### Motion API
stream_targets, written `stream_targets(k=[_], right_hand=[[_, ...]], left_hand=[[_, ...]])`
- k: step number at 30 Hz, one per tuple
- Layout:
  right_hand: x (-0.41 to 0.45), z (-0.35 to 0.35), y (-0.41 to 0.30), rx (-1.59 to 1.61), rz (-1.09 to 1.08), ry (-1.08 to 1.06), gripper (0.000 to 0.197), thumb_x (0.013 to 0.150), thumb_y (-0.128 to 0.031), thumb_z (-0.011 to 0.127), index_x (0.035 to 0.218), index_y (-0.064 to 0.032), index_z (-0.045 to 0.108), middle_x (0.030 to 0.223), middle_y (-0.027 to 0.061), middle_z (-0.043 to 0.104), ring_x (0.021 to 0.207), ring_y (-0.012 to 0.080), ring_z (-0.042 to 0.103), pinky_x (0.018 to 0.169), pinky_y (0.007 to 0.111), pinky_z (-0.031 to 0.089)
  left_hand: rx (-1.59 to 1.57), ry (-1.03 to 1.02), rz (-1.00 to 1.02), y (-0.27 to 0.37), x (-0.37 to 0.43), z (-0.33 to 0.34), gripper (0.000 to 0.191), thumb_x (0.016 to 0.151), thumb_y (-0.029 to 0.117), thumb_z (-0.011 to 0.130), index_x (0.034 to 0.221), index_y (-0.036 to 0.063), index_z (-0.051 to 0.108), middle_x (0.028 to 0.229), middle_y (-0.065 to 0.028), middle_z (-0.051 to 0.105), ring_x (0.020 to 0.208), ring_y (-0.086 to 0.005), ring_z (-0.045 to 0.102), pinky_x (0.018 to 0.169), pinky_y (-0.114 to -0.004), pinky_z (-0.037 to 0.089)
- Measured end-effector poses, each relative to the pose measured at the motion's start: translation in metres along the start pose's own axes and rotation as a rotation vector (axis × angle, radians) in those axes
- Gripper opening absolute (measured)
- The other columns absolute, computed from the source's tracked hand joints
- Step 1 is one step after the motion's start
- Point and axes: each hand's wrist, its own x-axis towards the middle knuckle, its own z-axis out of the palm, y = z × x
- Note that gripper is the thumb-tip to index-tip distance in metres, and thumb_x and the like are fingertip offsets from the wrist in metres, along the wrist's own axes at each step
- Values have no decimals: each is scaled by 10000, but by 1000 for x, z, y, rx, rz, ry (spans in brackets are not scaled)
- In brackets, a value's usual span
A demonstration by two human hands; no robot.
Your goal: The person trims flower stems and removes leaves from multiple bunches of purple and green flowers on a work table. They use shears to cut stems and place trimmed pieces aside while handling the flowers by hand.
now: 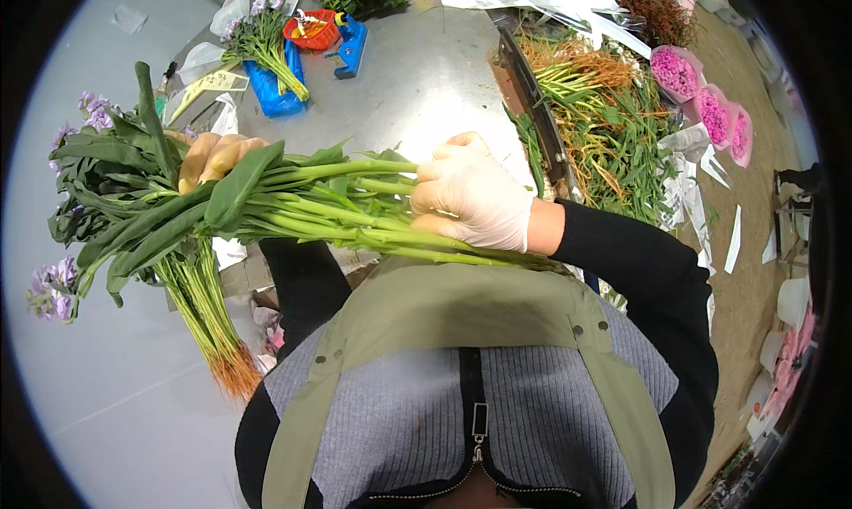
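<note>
A large bunch of purple stock flowers point(333, 216) lies sideways across my front, blooms at the left and green stems running right. My left hand point(219, 156), in a thin glove, is closed around the leafy upper part of the bunch. Gloved too, my right hand point(476, 193) has its fingers closed on the stems towards their lower ends. Some stems pass below that hand along the top of my apron. Stems with orange-brown roots point(226, 349) hang down beneath the left side of the bunch; what supports them is hidden by leaves.
On the metal table point(399, 89) are a small flower bunch point(266, 50) on blue plastic point(276, 96), a red basket point(311, 30) and a blue tape dispenser point(351, 46). Discarded rooted stems and leaves point(599, 123) are heaped beyond a dark edge point(542, 103) at right, near pink wrapped flowers point(675, 73).
</note>
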Motion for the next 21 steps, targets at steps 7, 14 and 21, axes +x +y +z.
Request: stream_targets(k=[7,14,21], right_hand=[[1,7,6,168,102,138,130,803,-226,664,745,-114,632,766,31,583,823,245,574,842,416,430],[-27,-47,66,-862,214,-203,78,784,-120,634,775,-124,712,759,63,641,774,233,653,736,396,523],[-79,-125,102,-520,867,-296,855,824,-344,748,1509,-30,344,1376,210,567,1275,325,559,1094,424,413]], left_hand=[[53,-47,20,9,-1,6,133,948,218,620,898,209,744,986,26,730,903,-156,665,839,-350,523],[97,126,52,41,-36,14,73,888,249,725,939,203,702,1168,-23,678,1075,-206,599,972,-382,454],[140,138,70,84,-71,15,219,805,126,801,1007,155,723,1111,-39,690,1076,-159,640,1012,-335,483]])
